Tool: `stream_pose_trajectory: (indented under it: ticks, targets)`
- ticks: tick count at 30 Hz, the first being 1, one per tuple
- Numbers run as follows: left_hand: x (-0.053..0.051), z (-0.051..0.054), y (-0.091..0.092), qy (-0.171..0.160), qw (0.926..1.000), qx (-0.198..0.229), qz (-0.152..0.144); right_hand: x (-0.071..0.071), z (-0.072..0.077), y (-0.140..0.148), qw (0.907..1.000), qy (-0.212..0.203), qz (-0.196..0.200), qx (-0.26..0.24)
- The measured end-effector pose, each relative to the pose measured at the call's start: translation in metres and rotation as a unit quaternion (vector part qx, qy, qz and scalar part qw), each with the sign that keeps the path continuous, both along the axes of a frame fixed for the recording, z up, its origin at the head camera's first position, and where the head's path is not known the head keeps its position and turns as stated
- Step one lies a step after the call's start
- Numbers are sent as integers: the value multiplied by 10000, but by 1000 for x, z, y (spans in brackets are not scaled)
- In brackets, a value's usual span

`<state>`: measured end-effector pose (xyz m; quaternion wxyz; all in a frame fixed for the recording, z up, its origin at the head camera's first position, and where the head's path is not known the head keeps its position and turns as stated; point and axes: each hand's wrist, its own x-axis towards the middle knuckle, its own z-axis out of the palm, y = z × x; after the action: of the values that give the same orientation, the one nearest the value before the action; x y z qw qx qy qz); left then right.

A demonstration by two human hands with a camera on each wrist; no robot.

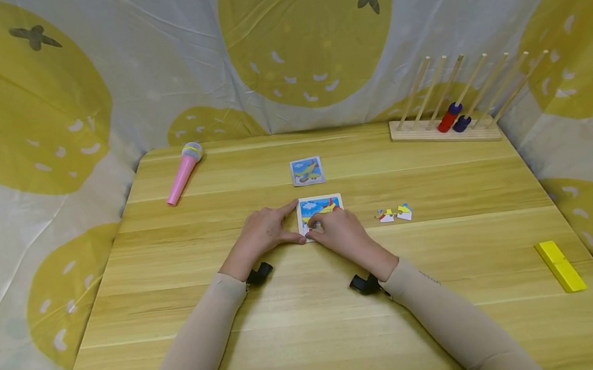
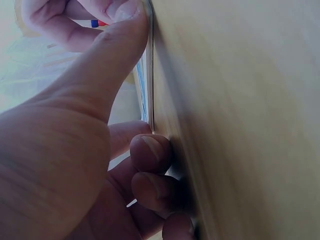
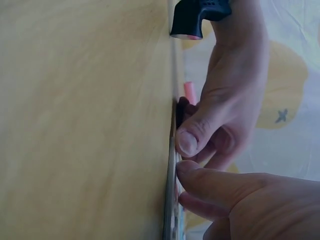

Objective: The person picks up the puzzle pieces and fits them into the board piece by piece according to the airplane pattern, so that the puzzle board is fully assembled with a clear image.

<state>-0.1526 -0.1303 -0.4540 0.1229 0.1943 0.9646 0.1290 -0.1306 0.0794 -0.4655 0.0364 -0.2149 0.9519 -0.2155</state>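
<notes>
A small square jigsaw board (image 1: 308, 206) with an airplane picture and white border lies mid-table. My left hand (image 1: 264, 227) holds its left side, thumb by the near corner, index finger by the far one. In the left wrist view the other fingers of this hand (image 2: 60, 155) curl by the tabletop. Over the board's lower part, my right hand (image 1: 344, 234) pinches a puzzle piece between thumb and index finger; the fingers mostly hide the piece. In the right wrist view the right thumb (image 3: 210, 184) nearly meets the left one. Loose puzzle pieces (image 1: 404, 212) lie to the right.
Beyond the board lies a matching airplane picture card (image 1: 307, 171). A pink toy microphone (image 1: 183, 173) is at the far left. A wooden peg rack (image 1: 412, 132) with red and dark blue beads stands far right, and yellow blocks (image 1: 561, 266) lie near the right edge.
</notes>
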Motion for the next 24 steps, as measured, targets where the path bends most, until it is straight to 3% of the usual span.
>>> stream_pose_trajectory:
  ticks: [6, 11, 17, 19, 24]
  targets:
    - [-1, -1, 0, -20, 10000, 58, -4, -2, -1, 1, 9999, -74, -60, -133]
    - [-1, -2, 1, -51, 10000, 15, 24, -6, 4, 17, 9961, -551, -236, -653]
    - [-1, -2, 2, -183, 9998, 34, 95, -12, 6, 90, 9655, -1319, -992, -2016]
    - [-1, -2, 2, -249, 9996, 31, 128, -11, 3, 118, 9567, -1488, -1162, -2214]
    - [-1, -2, 2, -292, 9994, 11, 191, -7, -2, 171, 9461, -1758, -1376, -2345]
